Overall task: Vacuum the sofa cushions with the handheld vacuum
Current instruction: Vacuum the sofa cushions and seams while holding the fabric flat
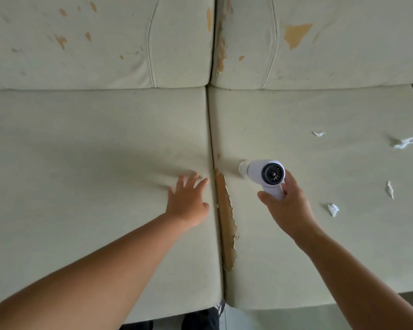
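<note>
The right hand [289, 208] is gripping the handheld vacuum [260, 173] by its rigid handle, the seemingly light body sitting just beyond its knuckles, while the left hand [187, 201] is pressing, spread flat, into the yielding seat cushion [81, 163].

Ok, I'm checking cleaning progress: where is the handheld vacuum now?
In the head view, the handheld vacuum is in the right hand, over the right seat cushion, nozzle toward the centre seam by the torn patch.
</note>
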